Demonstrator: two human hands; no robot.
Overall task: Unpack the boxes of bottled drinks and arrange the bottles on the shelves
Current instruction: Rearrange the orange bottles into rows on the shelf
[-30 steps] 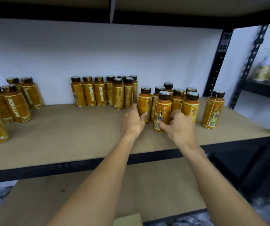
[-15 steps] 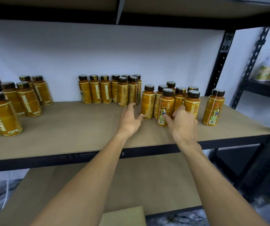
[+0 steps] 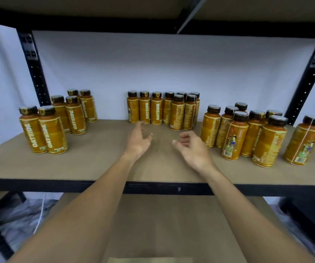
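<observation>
Shelf (image 3: pixel 95 164) across mid-frame: tan board with a black front rail, carrying amber bottles (image 3: pixel 156 112) with dark caps, all upright.

Left group (image 3: pixel 52 133), left of frame: six bottles in pairs running back toward the wall (image 3: pixel 152 63), with "OATSIDE" readable on several labels.

Middle group (image 3: pixel 177 114), centre of frame, at the back of the board close to the wall: a row of four, then four more bunched at its right end.

Right group (image 3: pixel 247 133), right of frame: seven bottles packed close, several touching. The front one shows a thin string running from cap down the body.

Lone bottle (image 3: pixel 303 143), far right: stands apart from the right group and is likewise strung.

Left hand (image 3: pixel 137 141): centre of frame, over bare board just in front of the middle group. Fingers are loosely spread and slightly bent, thumb apart, grasping nothing. Contact with the board cannot be told.

Right hand (image 3: pixel 192 149): just right of centre, near the right group but clear of it. Fingers are loosely curled inward and empty. Bare board lies between the two hands.

Lower shelf (image 3: pixel 162 224), bottom half of frame: tan board, partly covered by both forearms.

Posts (image 3: pixel 33 67): black, perforated, at upper left and upper right.

Tan strip (image 3: pixel 149 260) at the bottom centre edge: kind cannot be told.
</observation>
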